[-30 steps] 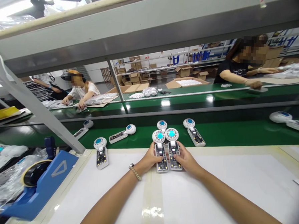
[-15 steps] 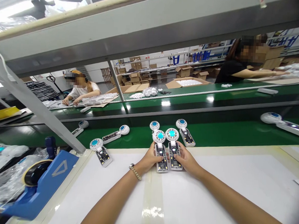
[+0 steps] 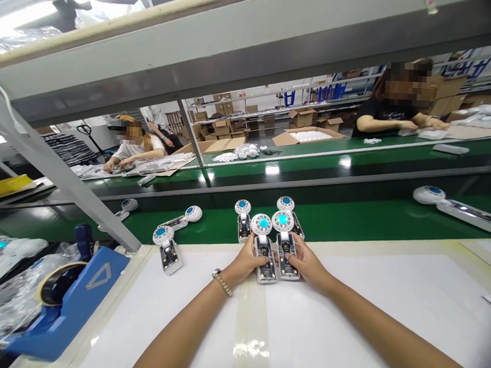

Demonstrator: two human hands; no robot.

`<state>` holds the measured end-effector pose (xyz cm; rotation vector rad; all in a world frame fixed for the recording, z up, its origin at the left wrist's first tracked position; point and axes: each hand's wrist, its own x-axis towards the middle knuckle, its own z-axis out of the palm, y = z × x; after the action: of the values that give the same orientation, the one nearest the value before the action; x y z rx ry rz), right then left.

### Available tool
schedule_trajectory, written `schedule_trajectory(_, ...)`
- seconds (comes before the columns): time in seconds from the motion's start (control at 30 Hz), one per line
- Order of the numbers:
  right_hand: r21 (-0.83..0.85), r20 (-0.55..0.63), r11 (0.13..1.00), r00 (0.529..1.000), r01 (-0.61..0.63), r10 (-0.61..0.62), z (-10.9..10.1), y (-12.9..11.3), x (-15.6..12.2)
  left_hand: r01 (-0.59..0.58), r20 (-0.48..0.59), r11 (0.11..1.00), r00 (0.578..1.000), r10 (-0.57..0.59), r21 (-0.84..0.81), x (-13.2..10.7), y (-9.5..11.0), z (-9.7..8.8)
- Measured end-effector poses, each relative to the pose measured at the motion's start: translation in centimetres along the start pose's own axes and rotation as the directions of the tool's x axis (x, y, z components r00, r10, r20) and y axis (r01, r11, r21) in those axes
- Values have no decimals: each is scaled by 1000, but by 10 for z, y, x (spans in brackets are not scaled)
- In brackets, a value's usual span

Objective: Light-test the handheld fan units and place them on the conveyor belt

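My left hand (image 3: 247,264) is closed around the handle of a white round-headed handheld device (image 3: 262,225), its thumb on the exposed circuit board. In my right hand (image 3: 305,262) is a matching device (image 3: 283,221), gripped the same way with the thumb pressed on its board. Both are held side by side over the white work surface (image 3: 303,330), heads pointing away and their centres glowing turquoise. Just beyond them, two similar devices lie on the green belt (image 3: 351,217): one at the left (image 3: 243,207), and one at the right (image 3: 286,203), partly hidden.
Another device (image 3: 170,254) rests at the work surface's far left edge. More lie along the belt, including one at right (image 3: 470,212). A blue tape dispenser (image 3: 83,302) stands at left. A grey shelf beam (image 3: 235,57) crosses overhead. Two co-workers sit across the belt.
Devices on the belt have shifted left. The device at the surface's left edge has turned slightly. Small white lights on both held boards have gone dark. My hands stay put; the right co-worker's arms have drawn in.
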<state>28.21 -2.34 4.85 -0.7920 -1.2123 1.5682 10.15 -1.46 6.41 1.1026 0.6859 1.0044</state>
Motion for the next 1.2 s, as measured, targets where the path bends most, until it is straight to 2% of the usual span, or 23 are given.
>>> schedule_trajectory(0.23,72,-23,997,999,-40,42,0,-5,-1,29,-50,998,998,-32,-58,0,2,3)
schedule_trajectory(0.3,162,19,982,996,-93,91,-2,-8,-2,57,-99,990,993,-70,-130,2,5,5)
schedule_trajectory(0.4,292,145,929,970,-230,195,-2,-16,-6,175,-117,955,971,-207,-239,3,10,5)
schedule_trajectory(0.47,347,231,881,939,-323,253,0,-21,-10,252,-100,936,954,-283,-246,2,11,6)
schedule_trajectory(0.53,380,254,847,922,-372,291,0,-23,-10,281,-121,937,943,-310,-208,2,9,6)
schedule_trajectory(0.63,364,114,870,943,-333,313,-10,-22,1,241,-228,966,939,-257,-96,9,6,5)
schedule_trajectory(0.67,325,24,901,955,-288,297,-17,-21,9,213,-286,977,936,-207,-9,16,6,3)
schedule_trajectory(0.73,113,-217,978,956,-176,197,-37,-22,28,172,-412,959,909,-67,226,34,12,-5)
schedule_trajectory(0.77,-55,-347,991,933,-122,95,-49,-24,39,164,-465,927,885,12,337,44,19,-11)
schedule_trajectory(0.8,-254,-453,963,891,-95,-31,-61,-28,49,163,-508,889,857,88,429,54,28,-19)
schedule_trajectory(0.83,-359,-518,930,846,-83,-125,-71,-33,58,163,-537,859,831,145,485,63,38,-29)
schedule_trajectory(0.9,-496,-570,866,773,-55,-277,-84,-43,70,189,-585,812,782,215,552,74,61,-52)
schedule_trajectory(0.93,-531,-564,847,758,-30,-327,-84,-47,74,217,-609,783,755,243,582,76,72,-65)
schedule_trajectory(0.97,-568,-537,823,760,-4,-367,-80,-48,77,252,-632,755,729,263,605,75,81,-77)
schedule_trajectory(1.03,-617,-441,786,811,37,-384,-57,-43,82,334,-681,711,679,274,619,66,93,-101)
schedule_trajectory(1.1,-632,-336,774,888,34,-313,-22,-29,89,416,-727,690,646,233,592,55,97,-118)
schedule_trajectory(1.2,-626,-304,777,939,-69,-161,36,-3,107,488,-761,697,635,129,525,41,90,-132)
